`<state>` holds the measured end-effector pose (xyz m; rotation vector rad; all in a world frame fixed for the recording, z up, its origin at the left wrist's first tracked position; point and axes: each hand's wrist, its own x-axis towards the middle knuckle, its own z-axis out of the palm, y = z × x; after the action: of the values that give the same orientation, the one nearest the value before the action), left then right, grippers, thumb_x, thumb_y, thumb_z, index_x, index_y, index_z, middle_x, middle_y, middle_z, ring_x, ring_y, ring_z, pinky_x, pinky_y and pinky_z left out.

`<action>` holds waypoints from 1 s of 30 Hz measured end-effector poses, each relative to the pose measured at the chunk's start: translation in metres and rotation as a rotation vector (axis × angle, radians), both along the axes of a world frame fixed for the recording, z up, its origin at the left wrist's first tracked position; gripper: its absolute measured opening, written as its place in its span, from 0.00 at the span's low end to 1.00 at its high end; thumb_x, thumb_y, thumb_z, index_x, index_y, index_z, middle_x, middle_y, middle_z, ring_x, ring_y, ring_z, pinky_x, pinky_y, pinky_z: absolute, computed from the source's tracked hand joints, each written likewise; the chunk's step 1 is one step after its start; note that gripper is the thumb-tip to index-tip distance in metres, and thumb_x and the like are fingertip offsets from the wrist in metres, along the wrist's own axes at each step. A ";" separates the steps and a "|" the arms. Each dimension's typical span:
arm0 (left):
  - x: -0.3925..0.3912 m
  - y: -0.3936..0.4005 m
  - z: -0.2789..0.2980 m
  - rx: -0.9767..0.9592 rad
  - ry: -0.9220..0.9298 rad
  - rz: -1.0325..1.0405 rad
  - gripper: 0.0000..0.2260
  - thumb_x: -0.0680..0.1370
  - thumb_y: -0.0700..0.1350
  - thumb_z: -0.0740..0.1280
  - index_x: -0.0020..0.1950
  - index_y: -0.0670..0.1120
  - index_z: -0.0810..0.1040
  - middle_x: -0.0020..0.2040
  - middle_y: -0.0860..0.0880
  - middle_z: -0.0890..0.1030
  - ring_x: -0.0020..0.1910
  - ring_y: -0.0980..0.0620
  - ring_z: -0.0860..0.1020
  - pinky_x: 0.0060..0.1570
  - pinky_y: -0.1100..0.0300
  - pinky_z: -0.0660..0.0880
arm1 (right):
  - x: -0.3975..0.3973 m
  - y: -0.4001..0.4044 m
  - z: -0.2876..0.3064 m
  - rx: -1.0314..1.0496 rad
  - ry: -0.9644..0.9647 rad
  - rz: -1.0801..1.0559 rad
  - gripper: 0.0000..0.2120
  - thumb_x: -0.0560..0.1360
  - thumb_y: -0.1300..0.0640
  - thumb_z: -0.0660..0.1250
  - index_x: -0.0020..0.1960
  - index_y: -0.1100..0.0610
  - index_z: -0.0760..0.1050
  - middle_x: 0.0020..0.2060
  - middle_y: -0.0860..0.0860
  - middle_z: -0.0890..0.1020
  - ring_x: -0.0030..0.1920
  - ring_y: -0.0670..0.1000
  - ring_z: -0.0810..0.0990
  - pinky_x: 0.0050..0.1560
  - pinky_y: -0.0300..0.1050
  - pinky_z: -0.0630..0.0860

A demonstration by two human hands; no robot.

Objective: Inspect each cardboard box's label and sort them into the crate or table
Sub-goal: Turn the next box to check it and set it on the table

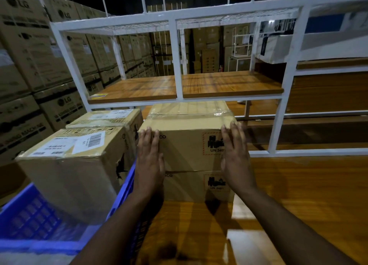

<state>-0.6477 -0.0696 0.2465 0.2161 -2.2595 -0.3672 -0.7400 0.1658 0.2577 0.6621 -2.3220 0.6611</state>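
While both hands press flat on the top cardboard box, fingers straight, nothing's gripped: left hand on the box's front-left edge, right hand on the front-right edge. That box sits stacked on a second box, both on the wooden surface, each w/ a battery hazard mark reading UN 3481. Just left, a blue crate holds a labelled box, barcode sticker up top, w/ another box behind it. White metal shelf rack stands behind the stack; big LG cartons fill the bkgd.
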 end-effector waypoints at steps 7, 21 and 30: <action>0.006 -0.003 0.009 -0.039 -0.088 0.023 0.35 0.79 0.39 0.67 0.82 0.46 0.53 0.83 0.47 0.47 0.81 0.49 0.42 0.77 0.42 0.57 | 0.006 0.004 0.007 0.098 -0.033 -0.012 0.47 0.71 0.65 0.68 0.80 0.53 0.45 0.80 0.55 0.45 0.79 0.55 0.41 0.75 0.62 0.57; 0.091 0.077 -0.003 -0.031 -0.066 -0.060 0.32 0.82 0.52 0.64 0.82 0.45 0.53 0.83 0.48 0.51 0.81 0.54 0.47 0.80 0.49 0.50 | 0.093 0.006 -0.010 0.160 -0.028 0.294 0.37 0.77 0.56 0.66 0.80 0.56 0.51 0.79 0.53 0.53 0.79 0.50 0.46 0.76 0.57 0.56; 0.218 0.077 -0.069 -0.011 -0.040 0.159 0.30 0.81 0.51 0.64 0.79 0.39 0.62 0.79 0.43 0.63 0.80 0.47 0.59 0.73 0.40 0.63 | 0.192 -0.028 -0.050 0.184 -0.072 0.621 0.37 0.72 0.57 0.68 0.78 0.60 0.57 0.78 0.55 0.58 0.79 0.52 0.51 0.76 0.57 0.57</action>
<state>-0.4298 0.0077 0.1779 0.3981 -2.2651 -0.2682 -0.5483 0.1382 0.2080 1.4972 -2.2526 0.7469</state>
